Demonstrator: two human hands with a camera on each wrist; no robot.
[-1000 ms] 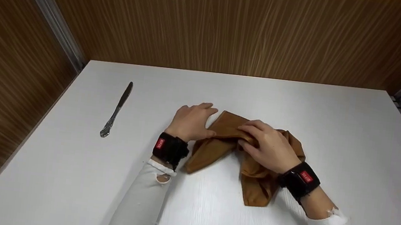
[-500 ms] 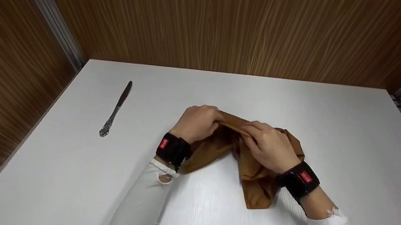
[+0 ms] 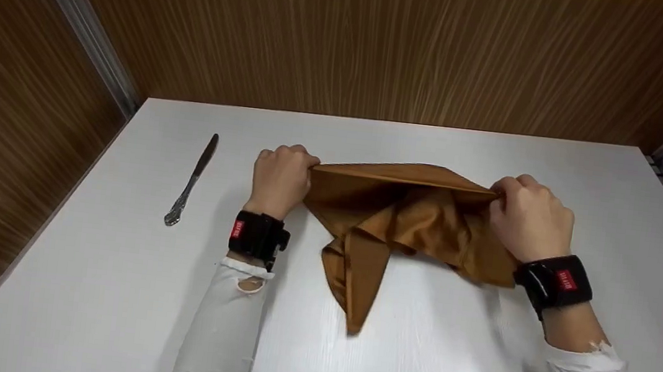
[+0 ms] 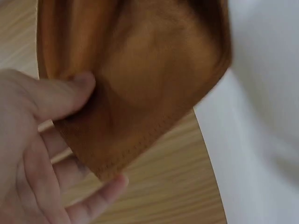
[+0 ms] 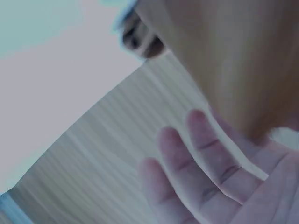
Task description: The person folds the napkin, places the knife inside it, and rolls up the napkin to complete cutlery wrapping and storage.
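While my left hand [image 3: 280, 179] pinches the brown cloth [image 3: 402, 219] at nine o'clock and my right hand [image 3: 528, 220] pinches it at three, mid-table, I should keep the top edge taut and level, letting folds fall open.

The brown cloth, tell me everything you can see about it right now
The brown cloth is a smooth, slightly shiny caramel fabric with a stitched hem, seen close in the left wrist view. Its top edge is stretched taut between the left hand and the right hand, each gripping one end. Below that edge it hangs in loose, rumpled folds, one narrowing to a point towards the person. It sits mid-way across the white table; its lower folds appear to touch the surface. Only the hands hold it.
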